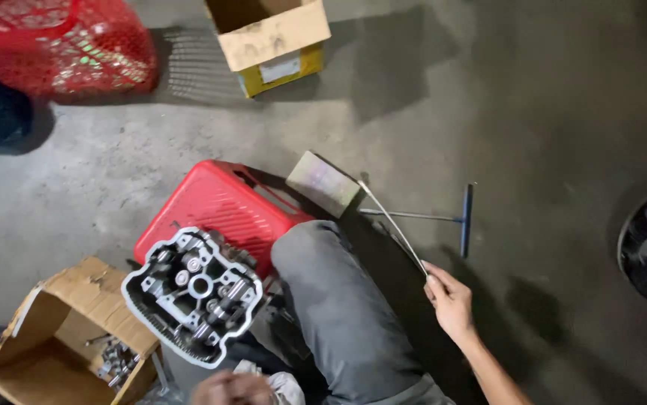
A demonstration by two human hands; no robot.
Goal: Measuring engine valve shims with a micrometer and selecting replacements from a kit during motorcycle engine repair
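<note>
A person's right hand is pinching the near end of a thin metal rod slanting over the concrete floor, beside a T-handle wrench. The left hand, blurred at the bottom edge, is hovering below an engine cylinder head resting against a red stool; its grip is unclear.

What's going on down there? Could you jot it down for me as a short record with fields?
Setting: concrete floor, person seated, grey trouser leg
Right hand: grips the end of a thin metal rod
Left hand: blurred at the bottom edge; cannot tell what it holds
Main part: engine cylinder head beside a red plastic stool
Nearby tool: T-handle wrench
Boxes: open cardboard box with small parts; another box farther off
</note>
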